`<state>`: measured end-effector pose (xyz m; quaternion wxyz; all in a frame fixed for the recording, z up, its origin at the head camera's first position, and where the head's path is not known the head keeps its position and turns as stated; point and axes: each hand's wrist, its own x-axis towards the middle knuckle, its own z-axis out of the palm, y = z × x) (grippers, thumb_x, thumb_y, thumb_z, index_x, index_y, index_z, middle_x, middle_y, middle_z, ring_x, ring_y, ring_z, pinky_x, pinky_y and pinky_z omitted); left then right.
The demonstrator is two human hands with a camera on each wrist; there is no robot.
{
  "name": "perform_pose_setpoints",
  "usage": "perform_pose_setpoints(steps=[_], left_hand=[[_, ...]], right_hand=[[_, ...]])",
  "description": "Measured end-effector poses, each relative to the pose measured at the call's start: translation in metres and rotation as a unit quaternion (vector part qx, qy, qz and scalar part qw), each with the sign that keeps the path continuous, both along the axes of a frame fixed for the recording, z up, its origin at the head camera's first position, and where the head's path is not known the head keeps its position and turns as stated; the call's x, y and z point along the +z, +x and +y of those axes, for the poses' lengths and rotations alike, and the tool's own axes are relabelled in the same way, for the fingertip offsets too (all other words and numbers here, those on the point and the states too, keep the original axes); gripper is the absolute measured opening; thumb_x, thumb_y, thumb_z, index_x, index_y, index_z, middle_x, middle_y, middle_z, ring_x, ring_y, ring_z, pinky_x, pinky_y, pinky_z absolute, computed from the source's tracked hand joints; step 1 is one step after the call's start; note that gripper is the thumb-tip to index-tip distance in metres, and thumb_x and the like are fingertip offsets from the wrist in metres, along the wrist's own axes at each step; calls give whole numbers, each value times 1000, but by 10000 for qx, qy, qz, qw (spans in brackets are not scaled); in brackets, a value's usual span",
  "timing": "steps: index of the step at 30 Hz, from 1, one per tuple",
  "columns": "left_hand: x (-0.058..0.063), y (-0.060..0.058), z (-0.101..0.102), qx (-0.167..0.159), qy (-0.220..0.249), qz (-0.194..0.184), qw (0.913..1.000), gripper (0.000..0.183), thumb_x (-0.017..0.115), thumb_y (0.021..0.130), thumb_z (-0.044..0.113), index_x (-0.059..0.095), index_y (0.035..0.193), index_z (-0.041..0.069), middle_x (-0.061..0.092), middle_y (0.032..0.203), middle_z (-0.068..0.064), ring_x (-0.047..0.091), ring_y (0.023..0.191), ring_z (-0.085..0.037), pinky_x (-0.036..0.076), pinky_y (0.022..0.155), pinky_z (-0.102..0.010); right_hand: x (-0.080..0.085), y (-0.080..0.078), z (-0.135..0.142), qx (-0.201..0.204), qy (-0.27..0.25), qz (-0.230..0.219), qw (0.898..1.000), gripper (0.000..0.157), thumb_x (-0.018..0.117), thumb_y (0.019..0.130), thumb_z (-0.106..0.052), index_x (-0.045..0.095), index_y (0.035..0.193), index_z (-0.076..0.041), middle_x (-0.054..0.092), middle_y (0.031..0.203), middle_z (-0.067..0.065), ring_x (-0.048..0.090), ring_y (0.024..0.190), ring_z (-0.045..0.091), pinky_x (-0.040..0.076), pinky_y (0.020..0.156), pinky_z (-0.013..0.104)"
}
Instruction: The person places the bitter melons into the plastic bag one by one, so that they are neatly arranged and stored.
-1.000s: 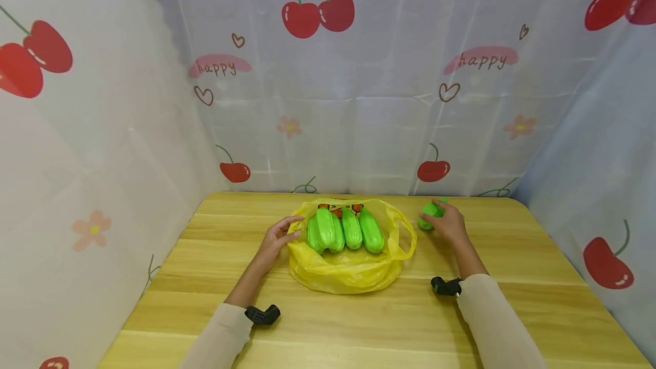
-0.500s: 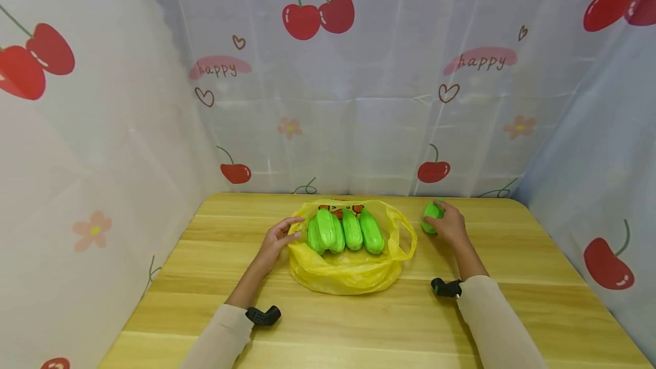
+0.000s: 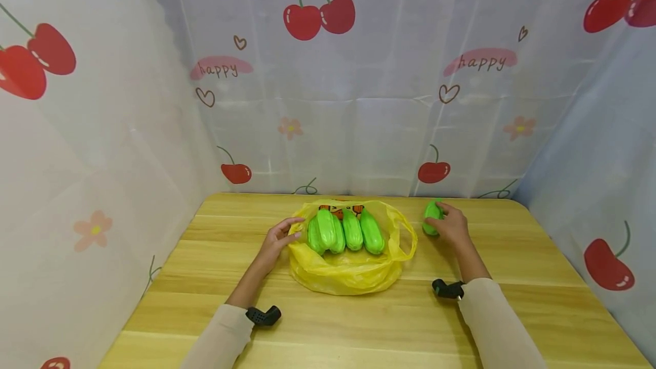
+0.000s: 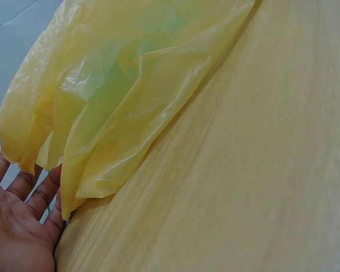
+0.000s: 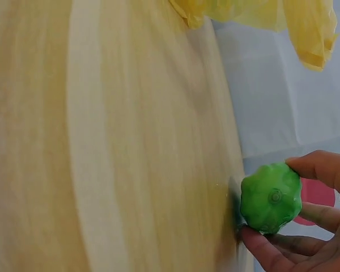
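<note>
A yellow plastic bag (image 3: 345, 278) stands with its mouth spread, and several glossy green ridged toy zucchini (image 3: 352, 231) lie inside it. At the bag's left rim, my left hand (image 3: 273, 244) touches the plastic with relaxed, spread fingers; in the left wrist view the bag hides some fingertips (image 4: 42, 192). Right of the bag, my right hand (image 3: 452, 225) pinches another toy zucchini (image 3: 433, 218) between thumb and fingers. The right wrist view shows this zucchini's lobed round end (image 5: 270, 197) facing the camera, close to the tabletop.
The bag's loop handle (image 3: 410, 241) sticks out toward my right hand. A wooden table (image 3: 359, 335) lies under everything, bounded by cherry-printed curtains (image 3: 348, 135) at the back and sides. Black devices (image 3: 263, 316) sit on both wrists.
The zucchini in my right hand has turned from slanting to nearly lengthwise and come slightly nearer to me. My left hand and the bag stay where they were.
</note>
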<state>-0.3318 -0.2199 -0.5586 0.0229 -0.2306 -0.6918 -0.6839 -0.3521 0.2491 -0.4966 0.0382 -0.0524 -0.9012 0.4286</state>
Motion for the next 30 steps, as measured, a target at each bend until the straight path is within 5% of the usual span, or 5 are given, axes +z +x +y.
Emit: perform_pose_setpoints(steps=[12,21,30], left_hand=[[3,1,0,-73,82,-97,9999,41,60,101,5,53,140,-7,46,148,-27,30,148,-35,10,124,-51],[3,2,2,-23,110,-148,9998,41,61,101,8,56,140,-4,48,148,-24,31,148,-33,13,124,-50],[5,1,1,15,64,-127,9999,41,62,101,10,56,140,-3,48,148,-23,32,148,-33,12,124,-49]], right_hand=[[10,10,-4,-21,-370,251,9990,73,68,96,-21,33,157,0,34,156,32,43,135,51,45,105,55],[29,27,-15,242,-767,464,9957,74,70,97,-20,32,159,-7,33,159,27,47,134,48,47,104,53],[47,38,-27,413,-908,718,9924,74,72,95,-27,37,158,-14,36,160,19,48,135,44,55,89,35]])
